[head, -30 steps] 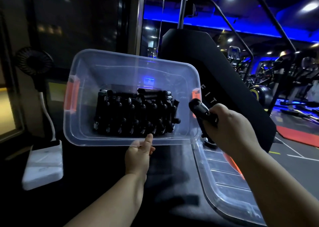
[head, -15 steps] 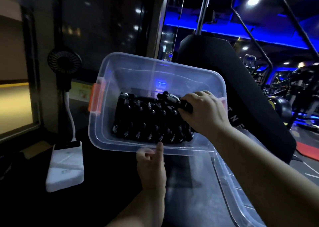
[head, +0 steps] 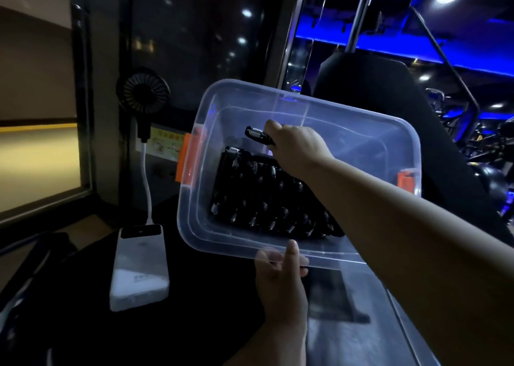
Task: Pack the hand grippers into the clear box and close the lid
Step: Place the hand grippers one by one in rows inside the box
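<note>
The packing step is under way, by my reading: the right hand [head: 297, 148] is reaching deep inside the clear box [head: 361, 143], its fingers clenching around the handles of 1 black hand gripper [head: 257, 133], whose steel spring is sticking out toward the box's far left corner. Below it, on the box floor, the packed hand grippers [head: 267, 198] are lying in a tight black block. The left hand [head: 281, 282] is pinching the box's near rim, thumb showing over the edge and the other fingers hiding underneath, and is holding the box tilted toward the camera. The next move is probably calling for this gripper to be set down in the free strip behind the block, spring lined up with the others. After that, what is looking like the lid [head: 356, 346], lying below the box's right end, is waiting to be snapped under the 2 orange latches [head: 189, 159]. Left of the box, a yellow sticker [head: 164, 143] is carrying print too blurred to read; no brand is showing legibly anywhere.
</note>
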The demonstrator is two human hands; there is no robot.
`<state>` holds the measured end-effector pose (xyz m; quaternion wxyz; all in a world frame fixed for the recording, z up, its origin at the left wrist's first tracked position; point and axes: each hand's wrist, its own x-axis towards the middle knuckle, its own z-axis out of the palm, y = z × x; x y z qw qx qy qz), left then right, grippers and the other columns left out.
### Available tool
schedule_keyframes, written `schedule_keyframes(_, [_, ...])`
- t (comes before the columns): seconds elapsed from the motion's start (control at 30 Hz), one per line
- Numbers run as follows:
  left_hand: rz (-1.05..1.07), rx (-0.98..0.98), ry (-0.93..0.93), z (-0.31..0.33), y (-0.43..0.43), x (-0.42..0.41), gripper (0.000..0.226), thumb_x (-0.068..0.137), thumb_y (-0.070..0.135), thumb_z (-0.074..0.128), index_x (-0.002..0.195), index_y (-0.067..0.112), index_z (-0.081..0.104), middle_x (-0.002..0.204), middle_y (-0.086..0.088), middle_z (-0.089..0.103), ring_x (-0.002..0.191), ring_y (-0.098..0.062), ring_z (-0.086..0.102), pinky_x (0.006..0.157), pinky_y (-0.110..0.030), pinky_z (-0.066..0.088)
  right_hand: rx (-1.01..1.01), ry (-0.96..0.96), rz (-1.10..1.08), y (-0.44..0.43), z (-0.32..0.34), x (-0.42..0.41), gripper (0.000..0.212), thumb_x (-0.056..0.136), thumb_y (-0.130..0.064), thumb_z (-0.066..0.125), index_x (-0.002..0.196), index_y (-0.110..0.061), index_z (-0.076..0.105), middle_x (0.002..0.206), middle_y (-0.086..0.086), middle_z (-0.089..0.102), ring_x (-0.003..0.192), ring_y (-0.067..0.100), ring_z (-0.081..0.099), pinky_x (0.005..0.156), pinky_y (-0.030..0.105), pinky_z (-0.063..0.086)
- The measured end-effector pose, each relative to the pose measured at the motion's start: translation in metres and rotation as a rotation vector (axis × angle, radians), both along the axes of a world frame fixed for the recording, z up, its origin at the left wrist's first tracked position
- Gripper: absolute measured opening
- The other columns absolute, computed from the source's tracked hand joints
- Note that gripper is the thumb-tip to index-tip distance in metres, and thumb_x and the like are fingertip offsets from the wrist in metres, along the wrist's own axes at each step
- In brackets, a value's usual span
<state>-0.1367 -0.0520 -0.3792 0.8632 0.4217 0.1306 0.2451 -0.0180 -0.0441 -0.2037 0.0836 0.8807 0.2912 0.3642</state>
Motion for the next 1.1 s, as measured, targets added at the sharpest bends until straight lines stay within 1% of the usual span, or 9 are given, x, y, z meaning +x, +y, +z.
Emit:
schedule_keyframes(0.1, [-0.004, -0.028, -0.004, 0.000, 0.000, 0.002, 0.020, 0.092, 0.021, 0.060, 0.084, 0.009, 0.046, 0.059, -0.006, 0.067, 0.053, -0.010, 0.059, 0.056, -0.018, 0.049, -0.077, -0.058, 0.031, 0.014, -0.001, 0.005, 0.024, 0.092, -0.012, 0.052, 0.115, -0.014, 0.044, 0.098, 0.010, 0.067, 0.084, 0.037, 0.063, 0.063, 0.033, 0.032])
schedule_keyframes(0.2, [0.003, -0.052, -0.001, -0.001, -0.001, 0.003, 0.021, 0.092, 0.021, 0.058, 0.085, 0.007, 0.046, 0.058, -0.008, 0.066, 0.056, -0.014, 0.060, 0.061, -0.024, 0.049, -0.106, -0.112, 0.094, 0.026, -0.003, 0.006, 0.023, 0.092, -0.013, 0.051, 0.115, -0.014, 0.046, 0.100, 0.010, 0.067, 0.089, 0.034, 0.063, 0.071, 0.036, 0.034])
schedule_keyframes(0.37, [-0.002, -0.079, -0.013, 0.000, 0.000, 0.001, 0.024, 0.091, 0.026, 0.056, 0.084, 0.005, 0.048, 0.056, -0.008, 0.065, 0.057, -0.018, 0.060, 0.063, -0.029, 0.049, -0.161, -0.069, 0.065, 0.029, -0.007, 0.021, 0.021, 0.093, -0.011, 0.047, 0.114, -0.015, 0.044, 0.099, 0.009, 0.065, 0.093, 0.032, 0.061, 0.074, 0.036, 0.033])
schedule_keyframes(0.47, [-0.016, -0.106, -0.030, 0.002, 0.000, 0.000, 0.036, 0.081, 0.037, 0.056, 0.084, 0.003, 0.049, 0.056, -0.009, 0.065, 0.058, -0.022, 0.058, 0.060, -0.025, 0.049, -0.167, -0.035, 0.020, 0.028, -0.016, 0.036, 0.025, 0.092, -0.011, 0.046, 0.116, -0.018, 0.044, 0.105, 0.006, 0.065, 0.097, 0.030, 0.061, 0.073, 0.037, 0.030])
schedule_keyframes(0.57, [-0.037, -0.086, -0.027, 0.000, 0.000, 0.001, 0.036, 0.083, 0.036, 0.054, 0.087, 0.001, 0.049, 0.059, -0.010, 0.067, 0.057, -0.022, 0.058, 0.057, -0.020, 0.050, -0.120, 0.090, -0.022, 0.031, -0.025, 0.047, 0.028, 0.092, -0.012, 0.043, 0.119, -0.020, 0.041, 0.112, 0.007, 0.062, 0.102, 0.032, 0.060, 0.076, 0.040, 0.034])
schedule_keyframes(0.77, [-0.045, -0.099, -0.030, 0.000, 0.001, 0.003, 0.028, 0.088, 0.030, 0.055, 0.086, 0.002, 0.048, 0.058, -0.010, 0.065, 0.054, -0.021, 0.055, 0.053, -0.015, 0.047, 0.054, 0.481, -0.030, 0.030, -0.020, 0.048, 0.042, 0.094, -0.026, 0.038, 0.136, -0.022, 0.034, 0.137, 0.012, 0.048, 0.119, 0.033, 0.048, 0.094, 0.039, 0.034])
schedule_keyframes(0.9, [-0.040, -0.104, -0.035, 0.000, 0.001, 0.003, 0.024, 0.090, 0.025, 0.054, 0.085, 0.003, 0.049, 0.056, -0.008, 0.065, 0.050, -0.015, 0.054, 0.052, -0.016, 0.046, 0.052, 0.472, -0.040, 0.030, -0.024, 0.055, 0.047, 0.094, -0.028, 0.035, 0.141, -0.025, 0.031, 0.143, 0.009, 0.046, 0.128, 0.026, 0.043, 0.106, 0.040, 0.026])
schedule_keyframes(1.0, [-0.028, -0.114, -0.034, 0.000, 0.000, 0.004, 0.021, 0.091, 0.023, 0.055, 0.084, 0.004, 0.049, 0.055, -0.007, 0.064, 0.048, -0.012, 0.054, 0.052, -0.019, 0.045, 0.045, 0.486, -0.028, 0.025, -0.027, 0.061, 0.054, 0.092, -0.027, 0.035, 0.146, -0.031, 0.025, 0.150, 0.002, 0.039, 0.139, 0.017, 0.032, 0.114, 0.046, 0.015])
schedule_keyframes(1.1, [-0.011, -0.128, -0.047, 0.000, -0.001, 0.005, 0.020, 0.091, 0.021, 0.055, 0.084, 0.004, 0.049, 0.054, -0.007, 0.063, 0.046, -0.012, 0.053, 0.051, -0.019, 0.045, 0.057, 0.440, -0.002, 0.020, -0.032, 0.061, 0.058, 0.093, -0.028, 0.036, 0.149, -0.031, 0.022, 0.155, -0.002, 0.030, 0.144, 0.013, 0.020, 0.117, 0.044, 0.010])
